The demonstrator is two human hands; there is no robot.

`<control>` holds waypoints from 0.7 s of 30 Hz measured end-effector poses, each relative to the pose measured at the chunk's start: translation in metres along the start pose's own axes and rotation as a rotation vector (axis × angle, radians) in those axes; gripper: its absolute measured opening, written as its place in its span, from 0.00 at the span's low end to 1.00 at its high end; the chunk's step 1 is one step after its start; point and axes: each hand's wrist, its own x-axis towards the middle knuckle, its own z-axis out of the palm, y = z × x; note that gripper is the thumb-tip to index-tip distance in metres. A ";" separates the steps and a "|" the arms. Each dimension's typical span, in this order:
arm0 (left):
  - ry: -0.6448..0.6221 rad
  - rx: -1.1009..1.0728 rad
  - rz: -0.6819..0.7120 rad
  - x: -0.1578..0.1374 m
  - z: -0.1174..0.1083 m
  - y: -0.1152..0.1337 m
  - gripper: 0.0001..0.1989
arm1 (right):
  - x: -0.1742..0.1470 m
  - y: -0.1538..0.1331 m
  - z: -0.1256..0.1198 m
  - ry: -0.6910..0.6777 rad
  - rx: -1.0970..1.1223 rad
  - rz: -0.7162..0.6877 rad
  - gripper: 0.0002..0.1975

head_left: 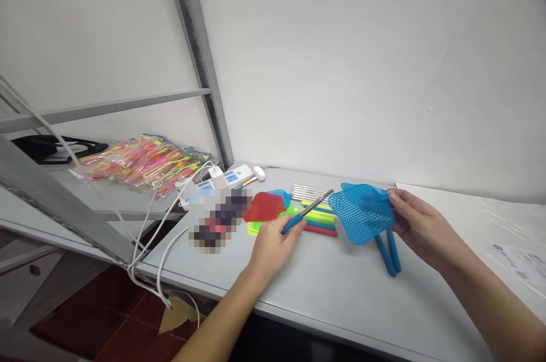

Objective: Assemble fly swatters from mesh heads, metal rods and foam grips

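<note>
My left hand (271, 242) is closed round a blue handle (292, 223). A thin metal rod (316, 202) sticks out of that handle and slants up to the right. At the right, my right hand (413, 219) pinches the edge of a blue mesh fly swatter head (362, 211), held above the table; a second blue head seems to overlap it. The rod's tip is near the left edge of this head. Beneath my right hand are blue handles (390, 256), their upper ends hidden. Behind my left hand lie a red swatter head (267, 208) and several coloured handles (322, 222).
A row of metal rods (302, 192) lies near the wall. White power strips (234, 177) with cables stand at the table's back left. Bagged colourful items (145, 165) fill a shelf beyond a grey metal post (198, 49). Clear plastic sheeting (482, 225) covers the right side.
</note>
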 end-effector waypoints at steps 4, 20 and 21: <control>-0.123 -0.149 0.033 0.007 0.016 0.018 0.20 | 0.013 0.006 -0.007 0.041 0.053 0.059 0.18; -0.110 0.416 0.675 0.115 0.031 0.023 0.24 | 0.041 0.016 -0.065 -0.428 -0.012 0.009 0.39; -0.097 0.448 0.694 0.113 0.028 0.019 0.24 | 0.041 0.015 -0.065 -0.436 -0.009 0.006 0.38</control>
